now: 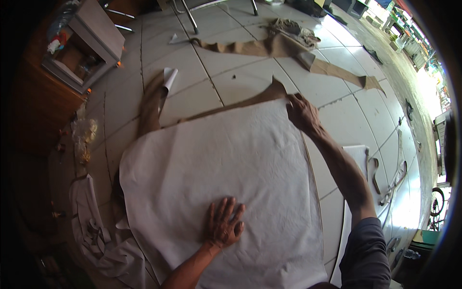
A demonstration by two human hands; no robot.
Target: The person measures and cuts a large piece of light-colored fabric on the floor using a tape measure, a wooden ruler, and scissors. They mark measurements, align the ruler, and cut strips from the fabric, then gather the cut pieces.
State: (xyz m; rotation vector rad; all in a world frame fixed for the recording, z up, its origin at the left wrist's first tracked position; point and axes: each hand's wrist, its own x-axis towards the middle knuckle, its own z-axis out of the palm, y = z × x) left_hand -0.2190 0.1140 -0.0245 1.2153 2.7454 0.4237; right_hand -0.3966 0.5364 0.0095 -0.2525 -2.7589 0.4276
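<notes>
A large white sheet of flexible material (207,154), like upholstery fabric or leatherette, lies spread on the tiled floor before me. My left hand (225,224) rests flat on its near middle, fingers spread. At the far right corner, my right hand (302,111) has its fingers curled closed on the sheet's edge; the fingertips are partly hidden. Brown material (236,106) shows along the far edge and rises to a point beside that hand. Off the far left corner a brown strip (151,108) sticks out, its curled end showing a white underside.
A long brown offcut (255,48) lies across the floor beyond the sheet. Crumpled pale fabric (108,245) is at the near left, below a wooden cabinet (98,29). White pieces (356,156) and a thin strip (376,176) lie to the right. Metal chair legs (190,17) stand far off.
</notes>
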